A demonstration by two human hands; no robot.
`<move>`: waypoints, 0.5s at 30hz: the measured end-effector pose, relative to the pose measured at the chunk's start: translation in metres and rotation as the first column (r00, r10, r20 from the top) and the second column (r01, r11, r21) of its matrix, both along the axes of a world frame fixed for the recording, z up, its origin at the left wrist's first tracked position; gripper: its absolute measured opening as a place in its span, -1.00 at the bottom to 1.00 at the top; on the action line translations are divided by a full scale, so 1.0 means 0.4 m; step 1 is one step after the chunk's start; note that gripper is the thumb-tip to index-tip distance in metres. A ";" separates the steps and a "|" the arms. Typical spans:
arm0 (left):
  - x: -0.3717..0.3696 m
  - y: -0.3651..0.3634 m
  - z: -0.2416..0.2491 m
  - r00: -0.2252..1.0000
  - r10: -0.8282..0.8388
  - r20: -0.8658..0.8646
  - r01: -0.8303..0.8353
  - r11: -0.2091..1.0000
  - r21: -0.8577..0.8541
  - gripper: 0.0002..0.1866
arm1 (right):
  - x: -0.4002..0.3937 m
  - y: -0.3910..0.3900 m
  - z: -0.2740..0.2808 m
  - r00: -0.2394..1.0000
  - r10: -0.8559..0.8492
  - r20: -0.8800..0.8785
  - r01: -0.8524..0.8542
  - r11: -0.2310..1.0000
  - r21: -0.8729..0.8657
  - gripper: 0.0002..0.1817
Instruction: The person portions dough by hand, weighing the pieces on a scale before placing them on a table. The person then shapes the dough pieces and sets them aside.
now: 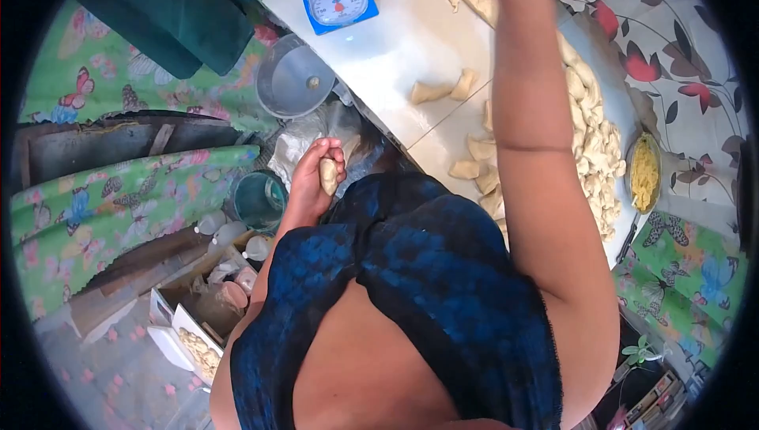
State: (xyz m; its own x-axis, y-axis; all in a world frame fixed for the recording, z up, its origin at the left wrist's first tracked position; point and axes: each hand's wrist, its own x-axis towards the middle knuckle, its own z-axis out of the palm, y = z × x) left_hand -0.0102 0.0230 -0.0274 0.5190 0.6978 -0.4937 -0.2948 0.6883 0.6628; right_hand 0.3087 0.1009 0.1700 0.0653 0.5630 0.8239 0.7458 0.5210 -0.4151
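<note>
While your left hand (316,177) is curled closed around a small lump of dough (328,175), your right arm (530,137) stretches up across the white counter (387,50) and your right hand runs out of view at the top edge, so its grip cannot be told. The lump sits upright between your left fingers and palm, held off the counter edge. Just beyond that grip lie crumpled clear plastic (316,133) and a grey funnel-like bowl (294,81), with a blue scale (338,1) farther up. Below the grip stands a teal cup (259,199). Across from the held lump, cut dough pieces (443,88) lie on the counter beside your right forearm, and past it a long dough heap (597,145) and a bowl of yellow filling (644,171)
</note>
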 end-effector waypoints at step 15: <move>0.064 -0.007 -0.002 0.992 -0.127 0.005 0.127 0.992 -0.014 -0.78 | 0.000 -0.469 -0.428 0.838 -0.367 0.404 0.509 0.260 -0.820 -0.63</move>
